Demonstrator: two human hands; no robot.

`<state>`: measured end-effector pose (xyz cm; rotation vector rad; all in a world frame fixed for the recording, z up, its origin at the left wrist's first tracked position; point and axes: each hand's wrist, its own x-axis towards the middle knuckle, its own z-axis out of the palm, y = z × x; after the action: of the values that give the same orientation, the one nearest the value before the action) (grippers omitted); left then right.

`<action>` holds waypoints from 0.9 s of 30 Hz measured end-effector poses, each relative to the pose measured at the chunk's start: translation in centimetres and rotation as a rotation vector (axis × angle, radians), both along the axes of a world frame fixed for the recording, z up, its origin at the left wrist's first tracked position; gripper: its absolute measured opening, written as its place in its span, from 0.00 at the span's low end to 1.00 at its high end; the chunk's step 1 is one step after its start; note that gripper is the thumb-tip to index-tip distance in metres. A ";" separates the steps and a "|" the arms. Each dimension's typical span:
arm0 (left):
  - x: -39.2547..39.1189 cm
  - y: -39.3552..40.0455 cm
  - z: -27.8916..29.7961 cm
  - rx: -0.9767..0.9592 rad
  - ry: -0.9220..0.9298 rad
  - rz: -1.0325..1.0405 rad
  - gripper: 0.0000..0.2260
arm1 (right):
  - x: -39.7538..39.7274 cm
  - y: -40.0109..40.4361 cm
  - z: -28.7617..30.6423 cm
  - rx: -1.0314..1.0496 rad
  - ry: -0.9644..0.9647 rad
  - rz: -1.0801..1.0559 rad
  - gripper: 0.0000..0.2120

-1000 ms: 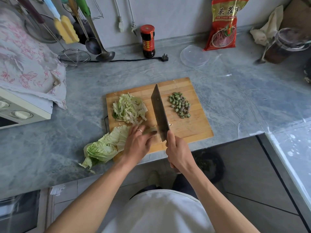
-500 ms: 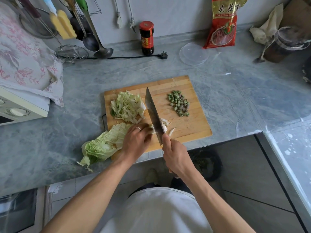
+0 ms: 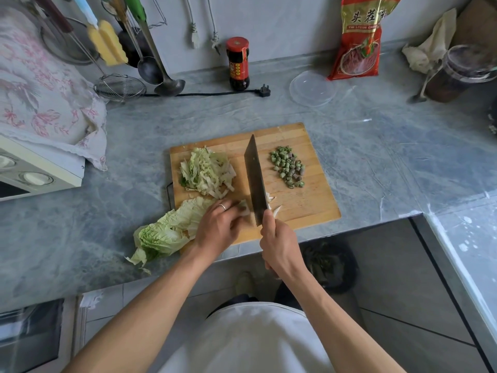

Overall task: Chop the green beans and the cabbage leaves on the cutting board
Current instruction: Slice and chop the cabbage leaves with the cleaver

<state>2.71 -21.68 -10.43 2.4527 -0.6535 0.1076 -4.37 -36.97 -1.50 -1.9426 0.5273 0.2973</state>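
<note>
My right hand (image 3: pixel 279 243) has its grip closed around the handle of the cleaver (image 3: pixel 255 181), whose blade stands edge-down on the cutting board (image 3: pixel 306 205), running from near to far across the board's middle. My left hand (image 3: pixel 217 227) presses down on the cabbage leaves (image 3: pixel 166 232), fingers curled, the fingertips (image 3: pixel 243 208) just beside the blade's left face; that grip is bent over the white stem end, pinning it flat rather than wrapped round it. The leaves lie across the board's near left corner, the pale ribs on the wood under my hand, the crinkled green tips hanging out onto the grey worktop (image 3: pixel 376 157) to the left. A few white slivers (image 3: pixel 273 203) lie just right of the blade, near my right hand. Further away on the left of the board sits a loose heap of shredded cabbage (image 3: pixel 205 172), pale green and white. On the right of the blade, well apart from both hands, the chopped green beans (image 3: pixel 287 166) lie in a small pile of short round pieces.
</note>
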 end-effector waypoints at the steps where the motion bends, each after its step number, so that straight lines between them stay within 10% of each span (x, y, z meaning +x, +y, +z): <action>1: 0.2 0.2 -0.1 -0.003 0.000 -0.017 0.11 | -0.3 -0.3 0.0 0.003 0.003 0.004 0.31; 27: -0.4 0.0 0.8 -0.112 0.086 0.048 0.11 | 0.1 3.4 -0.4 -0.068 -0.040 -0.011 0.26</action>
<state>2.34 -21.71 -9.61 2.3519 -0.5368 0.0551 -4.32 -33.59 -1.88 -2.0068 0.5275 0.2359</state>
